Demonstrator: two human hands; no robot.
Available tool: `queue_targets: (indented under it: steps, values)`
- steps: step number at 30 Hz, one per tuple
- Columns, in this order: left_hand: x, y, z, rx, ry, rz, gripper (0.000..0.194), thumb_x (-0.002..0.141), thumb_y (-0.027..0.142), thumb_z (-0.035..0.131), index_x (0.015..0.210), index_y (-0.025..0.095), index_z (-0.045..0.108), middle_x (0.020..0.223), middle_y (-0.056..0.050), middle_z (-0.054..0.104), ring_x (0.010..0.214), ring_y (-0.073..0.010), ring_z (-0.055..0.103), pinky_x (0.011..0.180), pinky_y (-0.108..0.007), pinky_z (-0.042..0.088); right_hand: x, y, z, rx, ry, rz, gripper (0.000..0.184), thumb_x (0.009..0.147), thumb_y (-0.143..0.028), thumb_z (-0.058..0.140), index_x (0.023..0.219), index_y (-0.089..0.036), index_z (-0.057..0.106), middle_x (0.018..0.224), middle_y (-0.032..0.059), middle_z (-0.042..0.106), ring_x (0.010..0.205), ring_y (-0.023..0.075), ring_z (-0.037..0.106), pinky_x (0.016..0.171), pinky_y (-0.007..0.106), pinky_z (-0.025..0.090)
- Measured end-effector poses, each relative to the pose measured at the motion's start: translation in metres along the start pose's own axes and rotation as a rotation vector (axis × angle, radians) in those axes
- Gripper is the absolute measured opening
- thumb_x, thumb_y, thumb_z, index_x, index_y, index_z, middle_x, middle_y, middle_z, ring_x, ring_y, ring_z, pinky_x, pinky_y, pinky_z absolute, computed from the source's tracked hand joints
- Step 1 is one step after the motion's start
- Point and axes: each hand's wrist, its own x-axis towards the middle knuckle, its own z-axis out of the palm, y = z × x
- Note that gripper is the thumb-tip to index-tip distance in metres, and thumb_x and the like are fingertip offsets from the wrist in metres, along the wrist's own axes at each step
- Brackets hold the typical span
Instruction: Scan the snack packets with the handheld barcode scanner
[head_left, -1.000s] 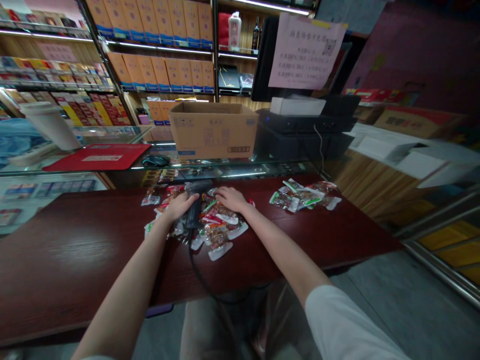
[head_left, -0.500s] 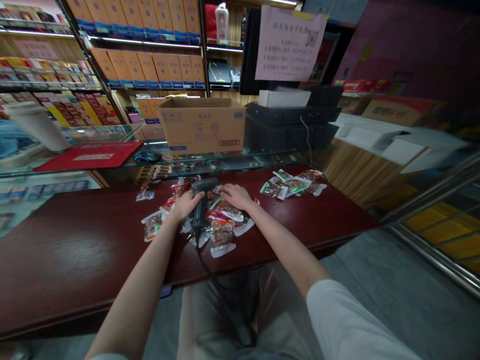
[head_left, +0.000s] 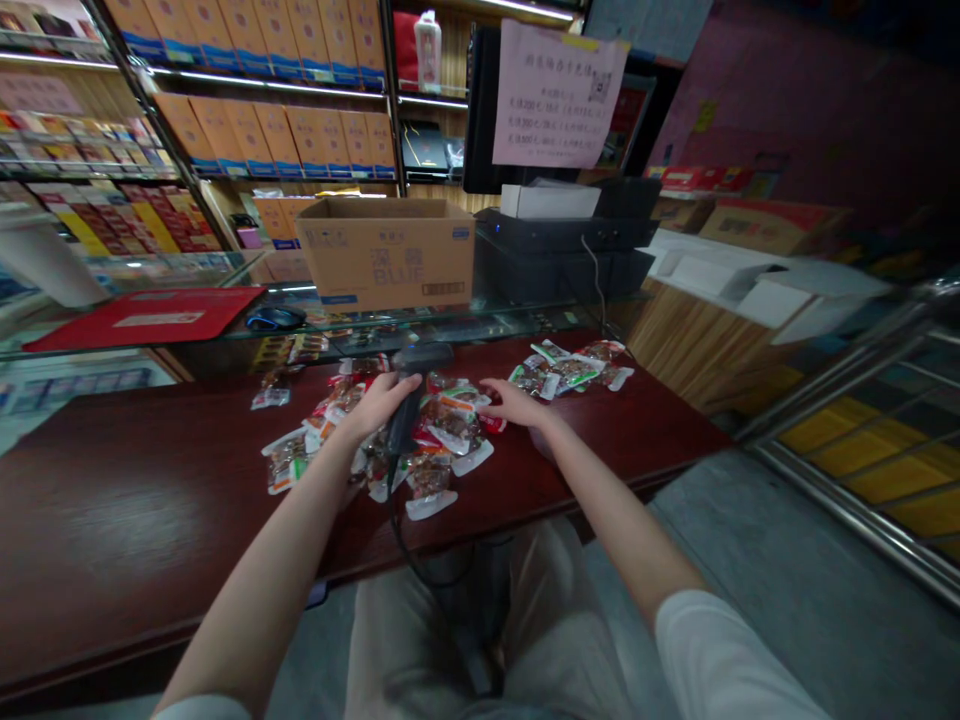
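Holding a dark handheld scanner (head_left: pixel 405 420) at mid-bench, the left hand (head_left: pixel 379 403): thumb over the top of the handle, most fingers hidden behind it, grip judged closed. Scanner head points toward the far edge of the bench (head_left: pixel 142 510); its cable (head_left: pixel 396 525) drops over the near edge toward the person's lap.

Right hand (head_left: pixel 517 403) open, fingers spread and slightly bent, fingertips at the right fringe of the main packet pile (head_left: pixel 454 425). Cannot tell whether it pinches a wrapper or only touches.

Pile: small clear sachets, brown contents, red, orange and green print, overlapping, lying under and around the scanner, between the middle of the bench and its far edge. A separate packet group (head_left: pixel 574 370) lies near the far right corner; a few sachets (head_left: pixel 271 390) sit apart by the far edge, left of the pile.

Step in hand, as judged: picking through the pile with the scanner at the ready. Next move seems to call for the right hand freeing one sachet, its printed side turned to the scanner head, without dragging neighbours along.
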Motion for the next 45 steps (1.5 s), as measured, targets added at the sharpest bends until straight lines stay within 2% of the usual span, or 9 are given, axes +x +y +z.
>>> queue_targets:
  steps: [5,9,15,19,23,28,36,42,45]
  values:
    - [0.015,0.016,0.03,-0.332,-0.217,-0.098,0.043,0.079,0.059,0.066,0.092,0.018,0.058,0.06,-0.001,0.061,0.051,-0.017,0.061,0.05,-0.029,0.052,-0.008,0.009,0.002,0.272,0.001,0.065,0.037,0.069,-0.031,0.082,0.1,-0.017,0.068,0.081,-0.0009,0.068,0.073,0.0157,0.063,0.075,0.032,0.053]
    - [0.023,0.015,0.042,-0.417,-0.202,-0.115,0.047,0.074,0.058,0.072,0.092,0.016,0.06,0.059,0.001,0.059,0.047,-0.0143,0.059,0.046,-0.025,0.049,-0.01,0.014,-0.008,0.492,0.069,0.089,0.028,0.066,-0.034,0.078,0.083,-0.02,0.06,0.076,-0.004,0.064,0.073,0.0154,0.062,0.076,0.031,0.052]
    - [0.022,0.004,0.042,-0.449,-0.137,-0.128,0.047,0.073,0.061,0.068,0.086,0.018,0.057,0.056,0.0,0.059,0.048,-0.0141,0.057,0.047,-0.025,0.046,-0.017,0.011,-0.023,0.726,0.273,0.167,0.02,0.074,-0.032,0.065,0.086,-0.024,0.051,0.087,-0.0029,0.066,0.089,0.0172,0.066,0.09,0.035,0.053]
    - [0.014,0.005,0.042,-0.401,-0.095,-0.121,0.049,0.073,0.066,0.064,0.085,0.019,0.055,0.057,-0.001,0.06,0.05,-0.0158,0.058,0.048,-0.028,0.046,-0.018,0.005,-0.026,0.912,0.312,0.205,0.028,0.073,-0.032,0.065,0.09,-0.026,0.044,0.085,-0.0054,0.064,0.08,0.0153,0.07,0.084,0.035,0.058]
    - [0.005,0.012,0.049,-0.422,-0.082,-0.087,0.05,0.069,0.065,0.07,0.087,0.02,0.054,0.063,0.001,0.06,0.052,-0.0158,0.06,0.049,-0.028,0.048,-0.021,-0.005,-0.026,0.94,0.346,0.175,0.038,0.073,-0.036,0.066,0.102,-0.03,0.043,0.085,-0.0057,0.063,0.073,0.0157,0.07,0.069,0.034,0.061]
    - [0.0,0.012,0.056,-0.386,-0.142,-0.114,0.051,0.069,0.067,0.069,0.085,0.021,0.051,0.06,0.0,0.06,0.052,-0.0174,0.061,0.047,-0.028,0.048,-0.028,-0.018,-0.029,0.973,0.295,0.12,0.059,0.067,-0.025,0.07,0.121,-0.033,0.047,0.099,-0.0032,0.067,0.081,0.0155,0.072,0.075,0.034,0.062]
    - [0.004,0.006,0.056,-0.391,-0.146,-0.1,0.052,0.069,0.067,0.068,0.084,0.02,0.051,0.063,0.0,0.06,0.054,-0.0167,0.061,0.049,-0.028,0.048,-0.026,-0.012,-0.028,0.971,0.271,0.215,0.04,0.067,-0.034,0.073,0.092,-0.027,0.044,0.104,-0.0013,0.065,0.086,0.0205,0.074,0.061,0.029,0.059]
    - [0.004,0.006,0.056,-0.394,-0.144,-0.103,0.055,0.068,0.068,0.07,0.086,0.019,0.052,0.062,0.0,0.06,0.054,-0.0167,0.061,0.05,-0.028,0.049,-0.026,-0.01,-0.025,0.911,0.268,0.149,0.041,0.072,-0.033,0.068,0.111,-0.03,0.055,0.119,0.0032,0.064,0.096,0.0222,0.073,0.075,0.037,0.062]
    - [0.004,0.006,0.056,-0.423,-0.146,-0.112,0.056,0.066,0.067,0.072,0.086,0.019,0.052,0.06,0.0,0.061,0.052,-0.0157,0.06,0.048,-0.027,0.048,-0.022,-0.003,-0.024,0.892,0.321,0.137,0.031,0.075,-0.044,0.07,0.099,-0.025,0.063,0.104,0.0045,0.071,0.096,0.0253,0.072,0.08,0.04,0.06]
